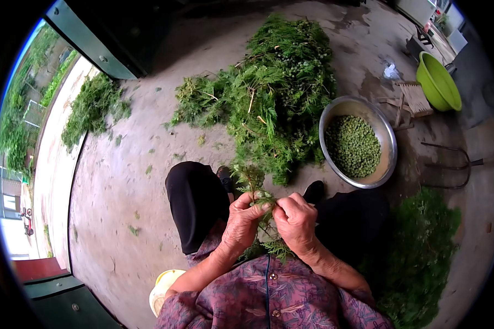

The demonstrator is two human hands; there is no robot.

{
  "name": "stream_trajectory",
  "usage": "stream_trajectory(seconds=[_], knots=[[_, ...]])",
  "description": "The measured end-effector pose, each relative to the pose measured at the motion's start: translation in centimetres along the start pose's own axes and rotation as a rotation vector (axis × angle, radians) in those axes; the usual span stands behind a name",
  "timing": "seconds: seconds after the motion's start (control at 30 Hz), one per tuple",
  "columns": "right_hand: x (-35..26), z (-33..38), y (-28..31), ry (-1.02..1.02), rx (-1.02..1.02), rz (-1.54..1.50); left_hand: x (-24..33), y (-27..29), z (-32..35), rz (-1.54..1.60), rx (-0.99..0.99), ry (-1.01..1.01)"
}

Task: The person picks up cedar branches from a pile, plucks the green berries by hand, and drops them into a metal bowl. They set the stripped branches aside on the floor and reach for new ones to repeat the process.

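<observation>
A green evergreen sprig (250,178) is pinched upright between the thumb and fingers of my left hand (241,222). Pale green berry-like cones (265,195) show close to my left fingertips. My right hand (297,222) is closed right beside the sprig, its thumb and forefinger pressed together against it; whatever lies inside those fingers is hidden. Below my hands, more feathery green foliage (278,249) hangs down in front of my patterned shirt. Ahead to the right, a wide metal basin (388,137) holds many small green cones (354,145).
A big heap of cut evergreen branches (280,93) lies ahead on the concrete floor (132,186). Smaller heaps sit at far left (96,107) and near right (422,247). Beyond the basin are a small wooden stool (414,98), a green tub (439,82) and a metal fork (466,164).
</observation>
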State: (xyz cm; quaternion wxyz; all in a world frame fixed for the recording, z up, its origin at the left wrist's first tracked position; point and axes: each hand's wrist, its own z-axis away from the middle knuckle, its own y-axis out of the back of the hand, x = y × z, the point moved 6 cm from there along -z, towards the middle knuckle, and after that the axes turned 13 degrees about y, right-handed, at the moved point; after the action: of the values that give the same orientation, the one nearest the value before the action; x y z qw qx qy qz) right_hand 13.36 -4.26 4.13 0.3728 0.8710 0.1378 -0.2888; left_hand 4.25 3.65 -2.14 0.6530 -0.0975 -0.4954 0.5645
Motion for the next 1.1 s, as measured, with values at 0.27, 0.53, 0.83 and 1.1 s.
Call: stream_trajectory(seconds=[0.27,0.53,0.83,1.1], knots=[[0.6,0.5,-0.6,-0.092,0.001,-0.175,0.1,0.7,0.0,-0.085,0.069,0.049],[0.9,0.5,-0.6,-0.097,0.003,-0.264,0.9,-0.5,0.2,-0.204,0.081,-0.002],[3.3,0.3,0.5,-0.469,0.012,-0.568,2.0,0.1,0.8,-0.536,0.210,-0.055],[2.0,-0.2,-0.7,-0.228,-0.075,-0.473,2.0,-0.4,1.1,-0.733,0.187,-0.052]])
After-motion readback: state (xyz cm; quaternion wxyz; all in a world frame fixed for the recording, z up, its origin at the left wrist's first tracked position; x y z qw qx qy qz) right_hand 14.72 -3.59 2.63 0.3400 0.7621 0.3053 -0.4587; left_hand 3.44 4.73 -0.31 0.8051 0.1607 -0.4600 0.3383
